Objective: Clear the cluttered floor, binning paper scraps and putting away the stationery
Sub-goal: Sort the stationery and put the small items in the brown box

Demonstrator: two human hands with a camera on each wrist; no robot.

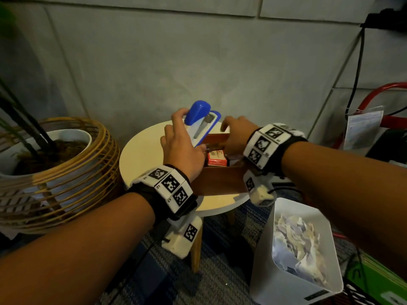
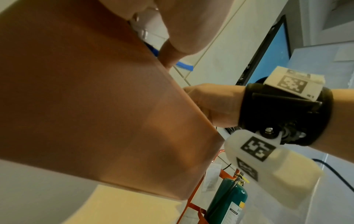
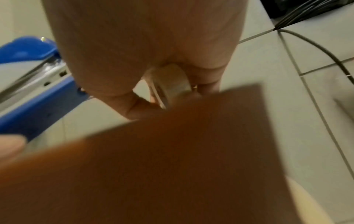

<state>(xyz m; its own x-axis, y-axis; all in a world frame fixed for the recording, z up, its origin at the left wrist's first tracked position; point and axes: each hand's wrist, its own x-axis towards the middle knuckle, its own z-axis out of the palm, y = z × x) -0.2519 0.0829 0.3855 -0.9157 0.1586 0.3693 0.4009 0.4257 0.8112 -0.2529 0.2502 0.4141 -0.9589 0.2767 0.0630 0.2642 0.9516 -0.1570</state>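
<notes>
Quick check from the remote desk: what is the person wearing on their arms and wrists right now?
Both forearms are bare, no sleeves. Each wrist has a black strap carrying white blocks printed with black square markers: left wrist band, right wrist band. A white camera housing with its own marker hangs under the left wrist, trailing a black cable; a similar one sits under the right.

Both hands, the left hand (image 1: 184, 148) gripping the stapler (image 1: 201, 122), are crowding the wooden box (image 1: 222, 179) opening, blocking access.

Glossy blue-and-white plastic stapler (image 1: 200, 122) with metal strip. Smooth matt brown wooden box (image 1: 222, 179). Smooth cream tabletop (image 1: 141, 155). Woven rattan basket (image 1: 72, 172). White plastic bin (image 1: 273, 280), crumpled paper scraps (image 1: 297, 245). Clear glossy tape roll (image 3: 172, 81).
</notes>
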